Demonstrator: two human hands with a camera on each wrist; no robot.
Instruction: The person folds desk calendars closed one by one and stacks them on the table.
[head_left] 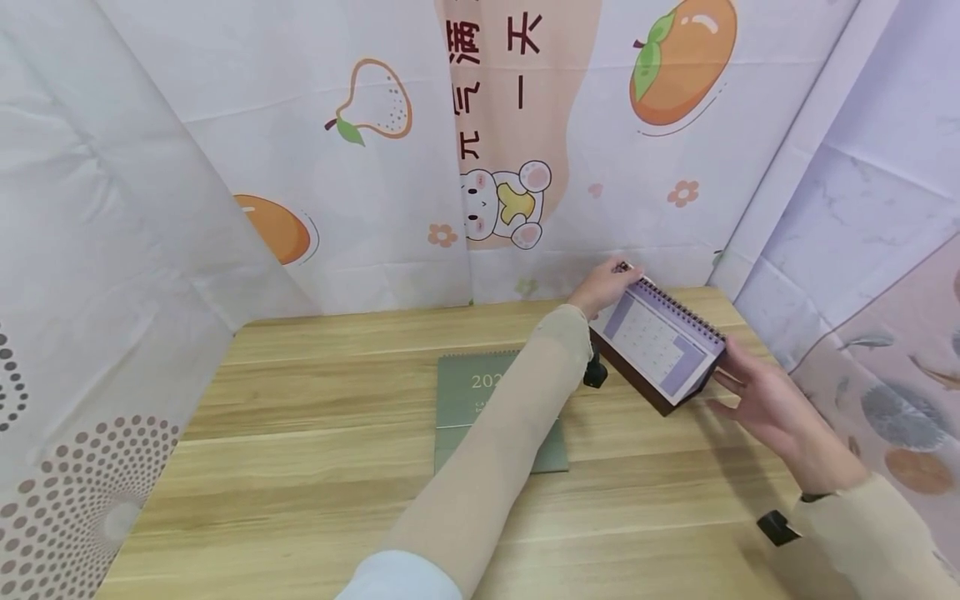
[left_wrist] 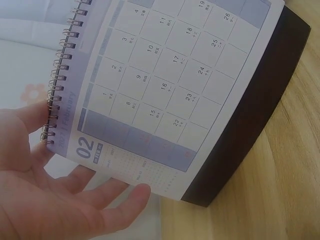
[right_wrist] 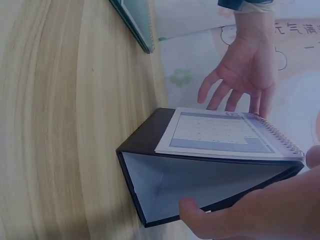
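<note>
A desk calendar [head_left: 651, 342] with a dark brown stand and a lilac February page [left_wrist: 165, 75] is at the back right of the table, turned at an angle. My left hand [head_left: 603, 287] pinches its left top corner at the spiral binding, the remaining fingers spread beyond the edge in the left wrist view. At the other end, my right hand [head_left: 772, 404] grips the top corner, a finger reaching along the back panel in the right wrist view. The stand's hollow triangular side [right_wrist: 200, 182] faces that camera. My left forearm partly hides a green spiral-bound calendar [head_left: 468, 400].
The wooden table [head_left: 300, 467] runs up to a white cloth backdrop [head_left: 285, 100] printed with fruit and a cartoon animal. More printed cloth [head_left: 892, 275] hangs along the right side, close to my right hand. Another sheet [head_left: 82, 275] hangs on the left.
</note>
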